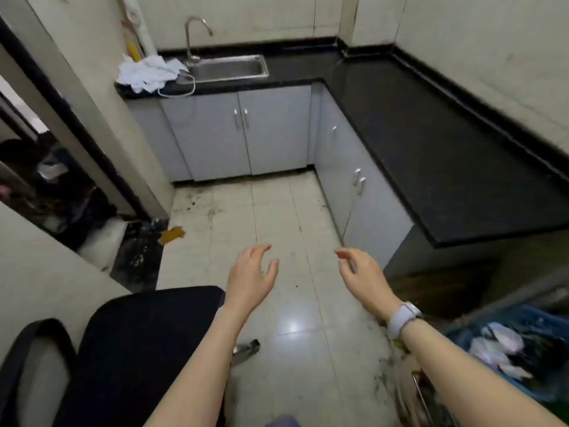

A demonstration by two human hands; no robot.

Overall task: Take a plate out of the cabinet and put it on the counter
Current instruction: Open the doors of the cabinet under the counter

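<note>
Black counter (431, 143) bare, grey cabinet (246, 134) doors shut; left hand (249, 278), right hand (363, 275) grip spread, empty.

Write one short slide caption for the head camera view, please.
Two empty hands, left and right, reach toward closed cabinet doors below a dark counter.

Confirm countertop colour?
Black, slightly speckled countertop; the head view shows it.

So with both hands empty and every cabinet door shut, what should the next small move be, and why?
Probably reach the right hand to the handles of the nearest cabinet under the counter and pull a door open. No plate is visible, the left hand is empty too, and all doors look closed.
</note>
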